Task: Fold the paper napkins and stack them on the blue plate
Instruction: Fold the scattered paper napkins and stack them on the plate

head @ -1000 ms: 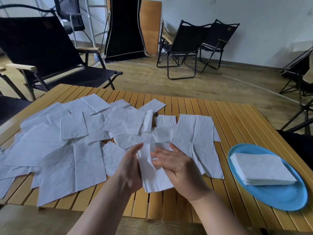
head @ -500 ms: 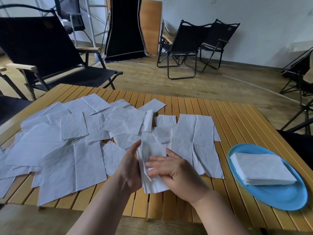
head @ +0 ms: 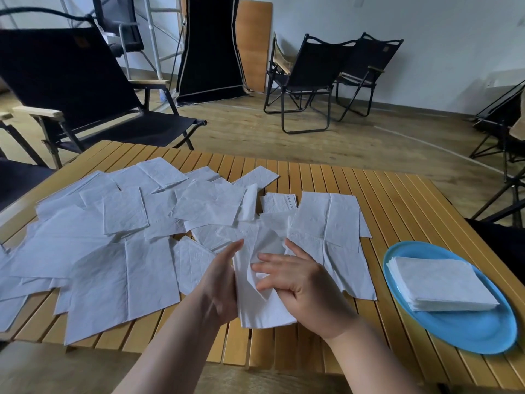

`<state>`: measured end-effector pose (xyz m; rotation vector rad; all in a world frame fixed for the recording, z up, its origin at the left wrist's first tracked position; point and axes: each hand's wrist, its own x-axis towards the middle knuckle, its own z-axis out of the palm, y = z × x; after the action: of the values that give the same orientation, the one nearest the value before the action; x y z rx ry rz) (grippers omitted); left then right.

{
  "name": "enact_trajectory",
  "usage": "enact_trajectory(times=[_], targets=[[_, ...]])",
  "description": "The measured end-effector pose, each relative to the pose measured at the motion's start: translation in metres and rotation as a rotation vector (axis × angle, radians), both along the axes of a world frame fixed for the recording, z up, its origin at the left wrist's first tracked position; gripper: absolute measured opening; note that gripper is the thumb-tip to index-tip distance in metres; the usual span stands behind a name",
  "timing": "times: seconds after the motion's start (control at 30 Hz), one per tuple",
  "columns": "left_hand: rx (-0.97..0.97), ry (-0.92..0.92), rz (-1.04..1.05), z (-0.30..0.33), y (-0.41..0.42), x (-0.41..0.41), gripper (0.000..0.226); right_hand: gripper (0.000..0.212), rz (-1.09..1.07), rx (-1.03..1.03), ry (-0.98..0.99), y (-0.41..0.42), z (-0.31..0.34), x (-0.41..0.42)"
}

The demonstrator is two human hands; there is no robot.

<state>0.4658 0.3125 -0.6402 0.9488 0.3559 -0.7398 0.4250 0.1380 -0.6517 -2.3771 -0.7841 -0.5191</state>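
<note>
I hold one white paper napkin [head: 264, 311] between both hands above the table's near edge. My left hand [head: 220, 280] grips its left side, thumb up. My right hand [head: 301, 282] holds its right side, fingers laid across the paper and pointing left. The napkin is partly folded and creased. Several unfolded white napkins [head: 113, 251] lie spread over the left and middle of the slatted wooden table [head: 397, 206]. At the right stands the blue plate [head: 468, 334] with a neat stack of folded napkins [head: 440, 282] on it.
Black folding chairs stand around: one large chair [head: 85, 89] behind the table's left corner, two more [head: 326, 75] farther back, another frame [head: 505, 132] at the right. A dark seat [head: 500, 240] touches the table's right edge.
The held napkin has been folded narrower, and my right hand has shifted to lie across its front. The spread napkins and the plate have not moved.
</note>
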Motion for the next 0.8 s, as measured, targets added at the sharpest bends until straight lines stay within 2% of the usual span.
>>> enact_trajectory(times=[0.3, 0.53, 0.8], targets=[[0.088, -0.009, -0.055, 0.0, 0.0, 0.001, 0.066, 0.021, 0.011, -0.073, 0.071, 0.004, -0.004, 0.001], [0.116, -0.04, -0.126, -0.005, -0.001, 0.001, 0.043, 0.024, 0.015, -0.092, 0.138, 0.007, -0.007, 0.001], [0.103, -0.033, -0.158, -0.011, 0.001, 0.004, 0.038, 0.018, 0.022, -0.082, 0.225, 0.006, 0.001, -0.002]])
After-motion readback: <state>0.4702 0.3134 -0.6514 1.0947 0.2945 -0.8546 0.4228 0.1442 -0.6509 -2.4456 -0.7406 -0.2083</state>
